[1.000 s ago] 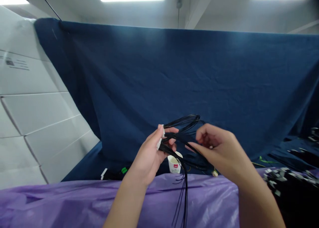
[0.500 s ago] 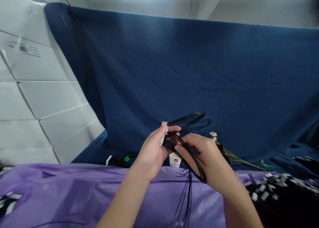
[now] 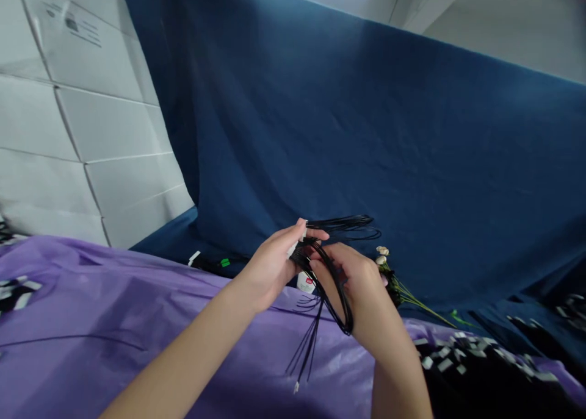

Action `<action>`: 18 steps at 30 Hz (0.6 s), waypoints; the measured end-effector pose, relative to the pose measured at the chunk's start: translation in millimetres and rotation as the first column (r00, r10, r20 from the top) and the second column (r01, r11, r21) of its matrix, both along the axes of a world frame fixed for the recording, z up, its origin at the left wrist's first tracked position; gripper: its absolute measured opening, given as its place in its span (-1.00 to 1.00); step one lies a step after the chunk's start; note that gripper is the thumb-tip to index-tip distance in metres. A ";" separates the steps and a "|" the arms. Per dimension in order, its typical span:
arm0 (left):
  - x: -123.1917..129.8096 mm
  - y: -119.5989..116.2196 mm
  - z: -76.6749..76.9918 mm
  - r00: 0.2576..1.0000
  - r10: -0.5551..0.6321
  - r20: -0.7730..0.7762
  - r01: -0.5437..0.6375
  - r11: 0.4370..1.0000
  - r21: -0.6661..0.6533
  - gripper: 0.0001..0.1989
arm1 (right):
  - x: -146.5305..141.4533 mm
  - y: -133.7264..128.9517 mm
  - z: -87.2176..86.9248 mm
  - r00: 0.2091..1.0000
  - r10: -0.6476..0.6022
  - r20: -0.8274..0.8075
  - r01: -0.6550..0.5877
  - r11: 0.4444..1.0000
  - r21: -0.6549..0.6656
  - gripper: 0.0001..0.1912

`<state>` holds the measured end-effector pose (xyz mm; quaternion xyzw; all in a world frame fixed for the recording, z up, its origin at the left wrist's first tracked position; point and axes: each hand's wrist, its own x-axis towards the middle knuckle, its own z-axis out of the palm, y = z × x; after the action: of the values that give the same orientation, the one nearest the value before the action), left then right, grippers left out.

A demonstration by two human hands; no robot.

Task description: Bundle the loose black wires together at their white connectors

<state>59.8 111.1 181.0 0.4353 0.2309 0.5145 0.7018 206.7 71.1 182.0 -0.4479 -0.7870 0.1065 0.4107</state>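
A bundle of thin black wires (image 3: 341, 297) with white connectors (image 3: 296, 242) at one end is held between my hands. My left hand (image 3: 270, 263) is closed around the connector end, its thumb along the white pieces. One looped part of the wires stretches out to the right past its fingertips. My right hand (image 3: 354, 272) pinches the bundle close by, and another loop hangs over its wrist side. Loose wire ends dangle below, one with a small white tip (image 3: 296, 386). The right fingertips are partly hidden behind the wires.
A purple sheet (image 3: 174, 327) covers the near surface. Behind my hands are a white cup (image 3: 305, 282), artificial flowers (image 3: 383, 254) and a blue cloth (image 3: 366, 132). White boxes (image 3: 41, 187) are stacked at left. Piles of black wires with white connectors (image 3: 467, 358) lie at right.
The view has tilted and turned, so the surroundings slant more. Both hands keep hold of the wire bundle, with little visible change in grip.
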 end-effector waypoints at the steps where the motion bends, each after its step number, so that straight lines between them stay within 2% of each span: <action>1: -0.5 -0.3 -0.4 1.000 -0.001 0.006 0.001 1.000 -0.005 -0.63 | -1.3 -0.5 -0.8 1.000 -0.019 0.004 0.019 1.000 -0.003 -0.87; 5: -0.8 -1.4 -1.0 0.999 -0.010 0.036 0.010 1.000 -0.006 -0.63 | -5.3 -0.8 -5.5 0.996 -0.086 -0.002 0.086 0.996 0.028 -0.87; 12: 1.5 -4.6 0.1 0.997 0.009 0.079 -0.006 0.999 -0.040 -0.66 | -6.4 3.6 -13.4 0.996 -0.083 -0.007 0.084 0.992 0.095 -0.82; 18: 1.6 -8.6 1.4 0.997 0.000 0.081 0.006 0.998 -0.064 -0.66 | -12.7 3.5 -12.4 0.993 -0.102 -0.063 0.112 0.978 0.177 -0.85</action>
<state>61.3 102.5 182.4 0.3917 0.2179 0.5231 0.7249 194.0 74.7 169.6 -0.4476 -0.7569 0.0245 0.4755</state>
